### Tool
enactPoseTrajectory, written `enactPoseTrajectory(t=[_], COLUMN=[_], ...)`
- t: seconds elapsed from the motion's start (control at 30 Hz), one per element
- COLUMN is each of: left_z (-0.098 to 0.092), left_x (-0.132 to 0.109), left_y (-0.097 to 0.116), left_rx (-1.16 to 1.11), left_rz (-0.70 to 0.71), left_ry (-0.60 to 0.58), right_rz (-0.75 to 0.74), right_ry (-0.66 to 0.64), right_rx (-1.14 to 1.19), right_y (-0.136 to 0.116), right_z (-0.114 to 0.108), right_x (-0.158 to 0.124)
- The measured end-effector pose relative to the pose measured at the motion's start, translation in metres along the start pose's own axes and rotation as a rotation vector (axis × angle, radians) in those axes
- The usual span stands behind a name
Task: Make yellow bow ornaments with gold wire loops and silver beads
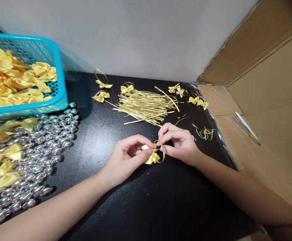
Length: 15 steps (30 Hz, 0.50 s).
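Note:
Over the black table, my left hand (126, 157) pinches a yellow ribbon bow (152, 158) between thumb and fingertips. A gold wire tie (163, 156) forms a loop at the bow's right side. The thumb and fingers of my right hand (183, 145) are closed on that tie, close to the left fingertips. My fingers partly cover the bow's middle. Beyond my hands lies a pile of straight gold ties (146, 106). Bows with gold loops and silver beads, such as one finished bow (127, 88), lie around the pile.
A blue basket (62, 80) of yellow bows stands at the back left. Many silver beads (42, 144) and some loose bows (4, 174) spread before it. Gold scraps (206, 133) lie at right. White tweezers (246, 125) rest on cardboard (269, 160). A pale wall (141, 36) rises behind.

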<state>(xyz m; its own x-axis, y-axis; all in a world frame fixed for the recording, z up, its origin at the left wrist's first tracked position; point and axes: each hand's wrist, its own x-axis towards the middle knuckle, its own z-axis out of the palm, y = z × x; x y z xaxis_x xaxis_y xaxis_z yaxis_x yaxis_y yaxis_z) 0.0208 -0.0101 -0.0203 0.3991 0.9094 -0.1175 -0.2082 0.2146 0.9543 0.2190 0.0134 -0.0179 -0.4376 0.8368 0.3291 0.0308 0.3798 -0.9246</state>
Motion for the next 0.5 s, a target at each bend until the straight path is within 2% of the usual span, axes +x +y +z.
enactPoseTrajectory(t=[0.37,0.5], left_z=[0.0008,0.0004], left_x=[-0.0017,-0.0001], left_y=[0.0036,0.0021], left_rx=[0.018,0.028], left_rz=[-0.066,-0.074], left_ry=[-0.021,-0.022], right_rz=[-0.068,-0.065], right_ry=[0.014,-0.026], right_rx=[-0.066,-0.123], right_y=[-0.003,-0.0059], right_z=[0.004,0.0031], right_x=[-0.0004,0.0])
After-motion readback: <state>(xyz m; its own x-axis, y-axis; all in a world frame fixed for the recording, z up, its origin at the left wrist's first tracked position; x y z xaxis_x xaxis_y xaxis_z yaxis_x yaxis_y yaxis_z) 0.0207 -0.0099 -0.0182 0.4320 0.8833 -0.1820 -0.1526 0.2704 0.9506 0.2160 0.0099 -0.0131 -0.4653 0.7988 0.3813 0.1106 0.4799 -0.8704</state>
